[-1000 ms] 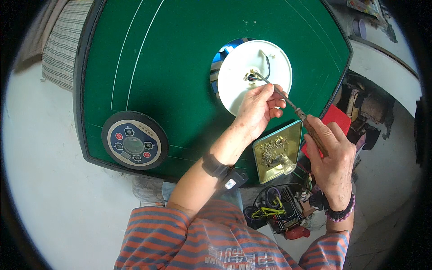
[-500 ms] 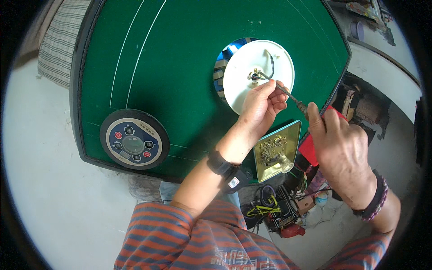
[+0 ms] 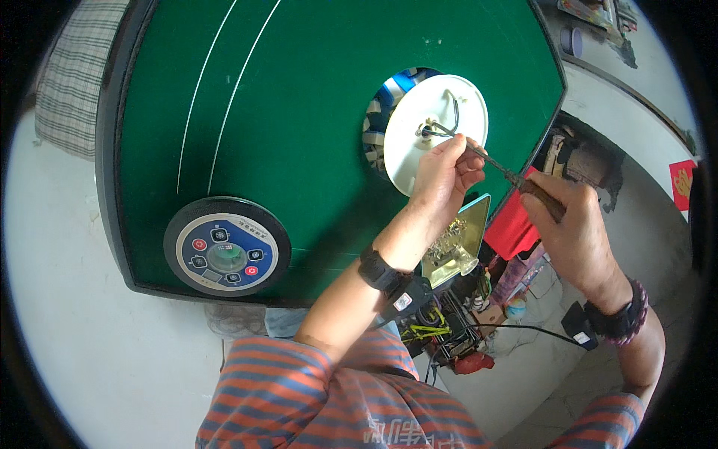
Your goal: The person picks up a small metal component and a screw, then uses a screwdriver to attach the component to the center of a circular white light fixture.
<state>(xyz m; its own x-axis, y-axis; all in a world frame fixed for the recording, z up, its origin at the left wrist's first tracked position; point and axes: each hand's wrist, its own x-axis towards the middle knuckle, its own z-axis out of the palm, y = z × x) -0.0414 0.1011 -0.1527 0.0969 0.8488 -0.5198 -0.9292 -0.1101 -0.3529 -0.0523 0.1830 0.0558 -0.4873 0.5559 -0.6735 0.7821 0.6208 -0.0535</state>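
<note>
My right hand (image 3: 580, 236) is closed around the handle of a screwdriver (image 3: 538, 196), whose thin shaft runs up-left. My left hand (image 3: 440, 176) pinches the shaft's far end between thumb and fingers; the exact tip is hidden there. Both hands are over a round white disc (image 3: 410, 112), which is tilted above the round opening in the green table. Dark wires (image 3: 455, 112) come out near small metal fittings at the disc's centre. Beneath my left forearm lies a shallow tin (image 3: 477, 213) of small screws or metal parts, with a clear cup in it.
A round control panel (image 3: 191, 262) with buttons rests on the green tabletop (image 3: 321, 135) at the near left. Blue and white tiles (image 3: 393, 93) show inside the opening. Below the table edge are a red box (image 3: 508, 232), cables and clutter. A checked cloth (image 3: 71, 97) hangs far left.
The right hand has turned on the handle, now showing more of it. The white disc is tilted more, and more tiles show beside it. The whole view has shifted slightly.
</note>
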